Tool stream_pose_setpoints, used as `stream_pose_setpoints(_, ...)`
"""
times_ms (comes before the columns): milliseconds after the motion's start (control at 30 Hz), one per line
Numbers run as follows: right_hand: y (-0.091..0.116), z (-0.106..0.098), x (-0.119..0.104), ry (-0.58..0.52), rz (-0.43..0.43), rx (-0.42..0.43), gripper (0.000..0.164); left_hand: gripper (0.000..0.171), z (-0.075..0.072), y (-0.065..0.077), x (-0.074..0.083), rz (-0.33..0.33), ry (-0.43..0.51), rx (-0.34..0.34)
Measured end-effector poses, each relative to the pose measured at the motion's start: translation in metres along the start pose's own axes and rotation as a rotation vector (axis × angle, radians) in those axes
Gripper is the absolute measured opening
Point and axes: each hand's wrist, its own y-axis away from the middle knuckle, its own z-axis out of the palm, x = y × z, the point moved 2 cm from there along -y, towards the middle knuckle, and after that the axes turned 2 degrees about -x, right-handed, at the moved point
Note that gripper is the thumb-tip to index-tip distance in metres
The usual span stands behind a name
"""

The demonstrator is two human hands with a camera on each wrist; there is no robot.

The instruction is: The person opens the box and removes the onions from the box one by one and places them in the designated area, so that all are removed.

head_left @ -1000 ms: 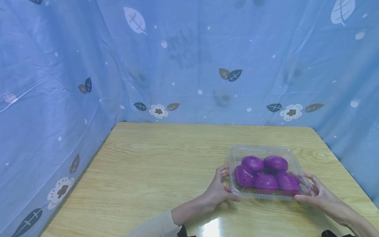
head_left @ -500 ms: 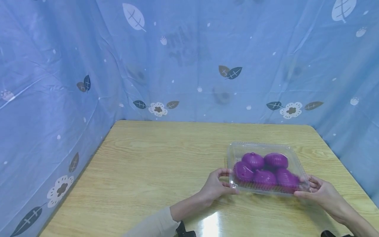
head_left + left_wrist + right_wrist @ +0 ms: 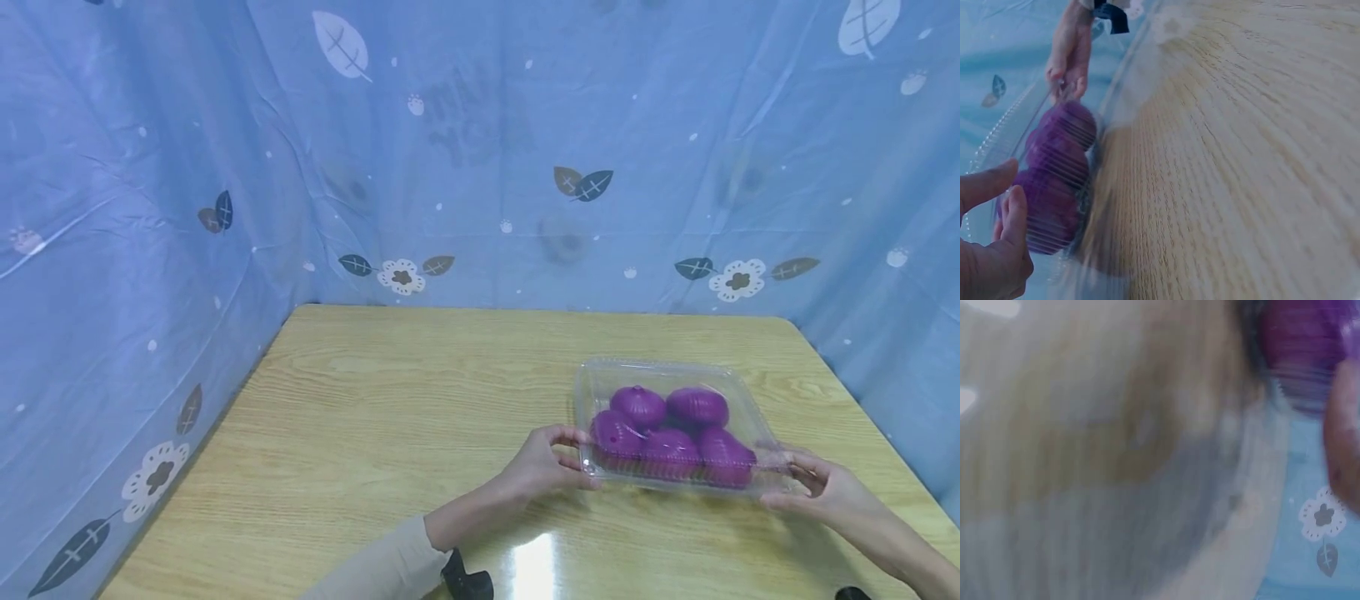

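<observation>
A clear plastic clamshell box is at the right of the table in the head view. Inside it lie several glossy purple onions, seen through the lid. My left hand grips the box's left front corner, thumb low at the front and fingers along the side. At the right front corner, my right hand holds the box between thumb and fingers. The left wrist view shows the left hand close up at the ribbed wall, the right hand at the far end. Blur covers much of the right wrist view.
The light wood table extends to the left of the box. Blue curtains with leaf and flower prints enclose the back and both sides. A black strap piece shows by the left sleeve.
The box moved slightly up in the head view, then stayed nearly in place. The right hand has shifted a little to the right along its corner. The left hand's fingers have slid slightly lower.
</observation>
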Motion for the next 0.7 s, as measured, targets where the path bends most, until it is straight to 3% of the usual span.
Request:
stream_pose_setpoints(133,0.005,0.006,0.005,-0.018,-0.170,0.114,0.039,0.047,0.000,-0.001,0.001,-0.017,-0.021,0.013)
stream_pose_setpoints(300,0.008,0.014,0.001,-0.118,-0.317,0.252,0.049,0.048,0.001,-0.002,0.003,-0.019,-0.046,0.016)
stream_pose_setpoints(367,0.008,0.017,0.001,-0.261,-0.393,0.243,0.057,0.047,0.001,-0.002,0.004,-0.014,-0.053,0.010)
stream_pose_setpoints(533,0.007,0.019,0.000,-0.570,-0.642,0.116,0.077,0.047,0.001,-0.002,0.005,-0.012,-0.066,0.002)
stream_pose_setpoints(633,0.006,0.018,0.000,-0.539,-0.728,0.114,0.081,0.048,0.001,-0.002,0.005,-0.013,-0.072,0.000)
stream_pose_setpoints(700,0.007,0.018,0.001,-0.492,-0.739,0.122,0.076,0.048,0.001,-0.002,0.005,-0.011,-0.070,-0.004)
